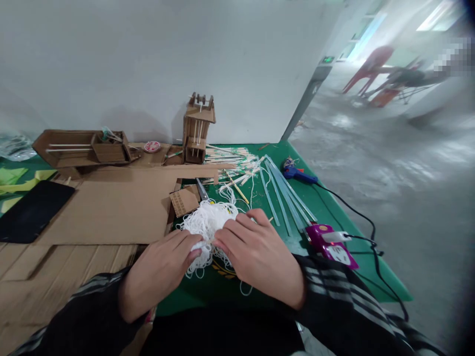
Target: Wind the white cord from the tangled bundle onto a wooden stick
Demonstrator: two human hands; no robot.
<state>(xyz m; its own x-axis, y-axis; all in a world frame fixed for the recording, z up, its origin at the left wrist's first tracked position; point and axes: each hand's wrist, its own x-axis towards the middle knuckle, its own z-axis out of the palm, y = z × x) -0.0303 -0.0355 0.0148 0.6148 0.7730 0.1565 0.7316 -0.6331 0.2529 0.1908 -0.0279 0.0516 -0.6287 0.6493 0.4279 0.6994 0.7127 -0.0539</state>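
A tangled bundle of white string (208,221) lies on the green table (334,207) right in front of me. My left hand (161,269) pinches the near left part of the tangle, fingers closed on the strands. My right hand (260,254) rests against the bundle's right side, its fingers curled onto the string. Loose loops hang below my hands. Scissors (202,189) and a small cardboard piece (184,200) sit just behind the string.
Flat cardboard sheets (111,202) cover the left. A cardboard tower (198,129) and a cardboard boat-shaped model (79,148) stand by the wall. Glue sticks (284,195), a blue glue gun (297,173), a pink device (330,244) with cable, wooden sticks (230,158) and a black tablet (31,210) lie around.
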